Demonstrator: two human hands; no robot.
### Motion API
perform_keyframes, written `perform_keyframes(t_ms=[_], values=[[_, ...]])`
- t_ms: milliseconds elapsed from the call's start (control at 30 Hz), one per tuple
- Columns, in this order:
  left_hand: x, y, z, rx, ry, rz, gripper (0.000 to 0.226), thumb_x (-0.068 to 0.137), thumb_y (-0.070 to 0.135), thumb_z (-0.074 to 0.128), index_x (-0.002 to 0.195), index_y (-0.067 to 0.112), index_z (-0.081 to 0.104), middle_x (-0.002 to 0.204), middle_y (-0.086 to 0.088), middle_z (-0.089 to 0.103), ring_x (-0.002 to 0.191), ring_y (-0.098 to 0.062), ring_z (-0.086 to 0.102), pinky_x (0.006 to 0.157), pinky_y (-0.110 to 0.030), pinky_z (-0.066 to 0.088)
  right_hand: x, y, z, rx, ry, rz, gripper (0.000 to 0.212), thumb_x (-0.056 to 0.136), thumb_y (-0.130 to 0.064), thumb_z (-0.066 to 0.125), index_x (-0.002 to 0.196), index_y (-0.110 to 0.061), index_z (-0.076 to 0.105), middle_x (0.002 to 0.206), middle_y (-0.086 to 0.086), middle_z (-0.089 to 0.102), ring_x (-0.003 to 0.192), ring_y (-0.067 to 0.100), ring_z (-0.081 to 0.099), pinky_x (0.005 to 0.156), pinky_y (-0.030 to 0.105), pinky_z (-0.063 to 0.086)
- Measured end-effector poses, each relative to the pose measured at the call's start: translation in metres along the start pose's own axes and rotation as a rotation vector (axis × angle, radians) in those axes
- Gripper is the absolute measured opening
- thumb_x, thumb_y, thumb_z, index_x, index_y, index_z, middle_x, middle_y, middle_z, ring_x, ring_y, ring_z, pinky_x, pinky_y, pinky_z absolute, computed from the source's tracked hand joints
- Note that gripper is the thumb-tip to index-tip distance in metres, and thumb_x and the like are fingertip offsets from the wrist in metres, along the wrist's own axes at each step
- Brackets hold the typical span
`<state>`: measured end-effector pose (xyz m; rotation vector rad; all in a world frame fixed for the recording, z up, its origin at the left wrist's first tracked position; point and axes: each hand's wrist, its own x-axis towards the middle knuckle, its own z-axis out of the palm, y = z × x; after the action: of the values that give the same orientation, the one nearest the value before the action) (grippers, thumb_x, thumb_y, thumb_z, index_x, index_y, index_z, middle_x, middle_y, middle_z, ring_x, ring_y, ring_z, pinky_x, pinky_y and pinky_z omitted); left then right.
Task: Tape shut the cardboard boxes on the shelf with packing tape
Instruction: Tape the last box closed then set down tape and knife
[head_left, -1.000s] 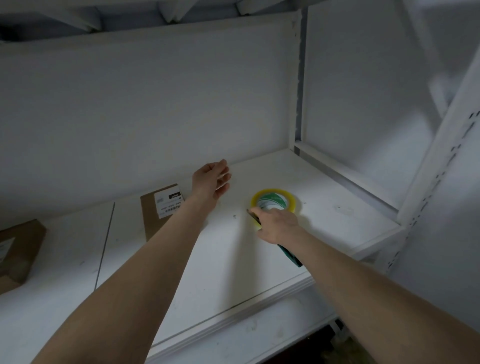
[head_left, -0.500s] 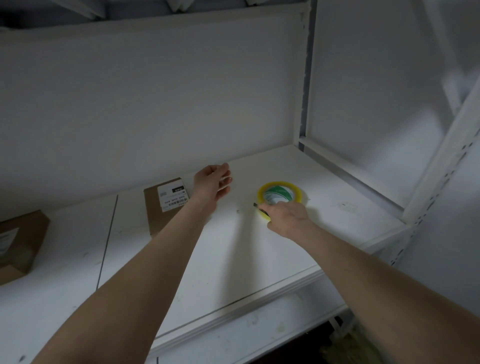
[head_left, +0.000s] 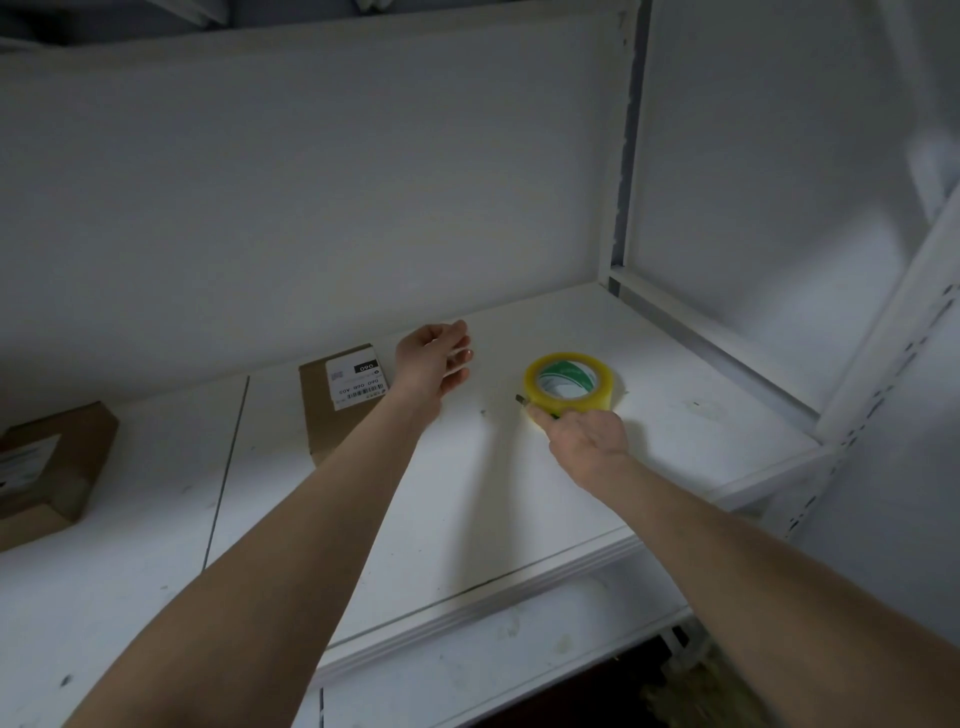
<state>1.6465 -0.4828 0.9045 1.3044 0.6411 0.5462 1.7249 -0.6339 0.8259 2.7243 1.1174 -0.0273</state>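
A yellow roll of packing tape (head_left: 571, 382) with a green and white core lies flat on the white shelf (head_left: 467, 493). My right hand (head_left: 587, 436) is at the roll's near edge, thumb against it, and grips a small dark cutter (head_left: 521, 399) whose tip pokes out to the left. My left hand (head_left: 431, 364) hovers over the shelf with loosely curled fingers, holding nothing. Just left of it lies a flat cardboard box (head_left: 322, 415) with a white label, partly hidden by my left forearm. A second cardboard box (head_left: 67, 457) sits at the far left.
The shelf's white back wall (head_left: 311, 208) rises behind the boxes. A white upright post (head_left: 621, 156) and side rail (head_left: 717, 353) bound the shelf on the right. A seam (head_left: 228, 457) splits the shelf boards. A lower shelf (head_left: 493, 665) shows below the front edge.
My right hand has moved forward up to the tape roll, and the cutter's green handle is now hidden under it. My left hand has stayed by the labelled box.
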Motion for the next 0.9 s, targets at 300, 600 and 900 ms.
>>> perform_keyframes(t_ms=[300,600,900], values=[[-0.003,-0.005,0.000,-0.020,0.017,-0.003,0.020,0.091,0.022,0.063,0.075,0.020,0.052,0.076,0.006,0.062,0.064,-0.007,0.059,0.056,-0.019,0.045,-0.004,0.006,0.005,-0.007,-0.018,0.014,0.071,0.101,-0.011,0.036,0.153,-0.040,-0.002,0.134,0.012,0.046,0.115,0.028,0.054,0.083,0.033,0.043],[-0.006,-0.005,0.008,-0.017,-0.011,0.000,0.017,0.091,0.022,0.063,0.078,0.020,0.052,0.077,0.005,0.062,0.065,-0.008,0.059,0.058,-0.019,0.046,-0.005,0.010,0.009,0.087,-0.038,0.063,0.077,0.097,-0.008,0.045,0.153,-0.040,0.005,0.139,0.014,0.032,0.116,0.029,0.046,0.086,0.036,0.042],[-0.005,-0.005,0.010,-0.008,-0.027,0.012,0.017,0.091,0.022,0.063,0.079,0.019,0.052,0.078,0.005,0.062,0.065,-0.008,0.059,0.057,-0.019,0.046,-0.008,0.010,0.015,0.050,-0.020,0.082,0.070,0.097,-0.016,0.048,0.153,-0.036,0.012,0.138,0.012,0.030,0.122,0.031,0.038,0.091,0.038,0.040]])
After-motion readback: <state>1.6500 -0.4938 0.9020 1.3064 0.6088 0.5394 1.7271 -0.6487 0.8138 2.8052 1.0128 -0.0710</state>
